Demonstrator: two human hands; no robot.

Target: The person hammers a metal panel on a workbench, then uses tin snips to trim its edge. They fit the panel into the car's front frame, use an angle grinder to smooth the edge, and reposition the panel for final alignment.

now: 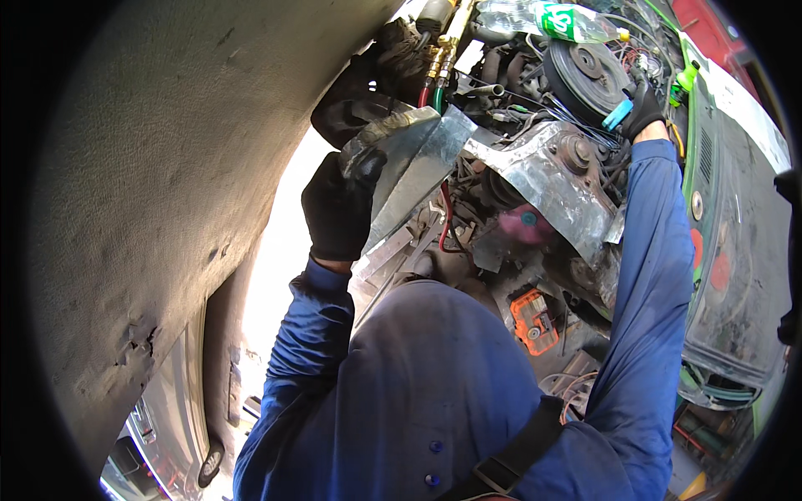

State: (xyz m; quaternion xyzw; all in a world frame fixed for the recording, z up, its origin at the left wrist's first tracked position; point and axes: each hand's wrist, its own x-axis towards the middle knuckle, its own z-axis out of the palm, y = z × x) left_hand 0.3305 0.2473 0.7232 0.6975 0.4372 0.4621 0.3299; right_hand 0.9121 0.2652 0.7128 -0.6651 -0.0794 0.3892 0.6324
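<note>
In a black glove, my left hand (pixel 342 204) closes around the near left edge of a bent piece of sheet metal (pixel 422 171). A scuffed, tan-grey strip (pixel 391 134) runs along the top of that piece beside my fingers. My right arm stretches far forward, and my gloved right hand (pixel 645 110) is closed on a small light-blue object (pixel 617 114) whose kind I cannot make out. That hand is next to a large black round part (pixel 586 79) and thin wires. A second shiny metal sheet (pixel 555 196) with cut edges lies between my arms.
A gas torch (pixel 447 46) with brass fittings and red and green hoses stands at the top. A clear plastic bottle (pixel 543 18) lies near it. An orange tool case (pixel 533 321) is below. A large tan panel (pixel 184 125) fills the left; a dusty green-edged panel (pixel 735 225) is right.
</note>
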